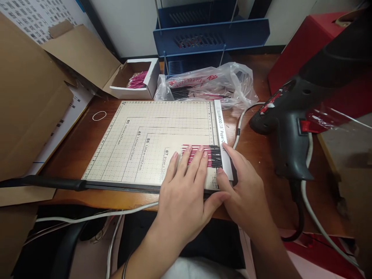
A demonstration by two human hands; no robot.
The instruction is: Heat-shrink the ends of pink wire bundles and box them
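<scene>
A row of red-pink wires with black sleeved ends (215, 155) lies side by side on the gridded paper cutter (162, 128). Their black ends reach the white ruler strip (222, 128) along the cutter's right edge. My left hand (183, 190) rests flat over the wires, its fingers stretched out and covering part of them. Beside it, my right hand (244, 182) has its index finger on the ruler strip and its thumb near the lower black ends, with a gap between the two. The right hand's other fingers are mostly hidden.
The cutter's black handle (55, 182) extends left along the front edge. A heat gun (281, 116) stands close on the right, with its cable. Behind are a white box of wires (149, 79), a plastic bag (241, 81) and a blue rack (244, 37). Cardboard (29, 100) crowds the left.
</scene>
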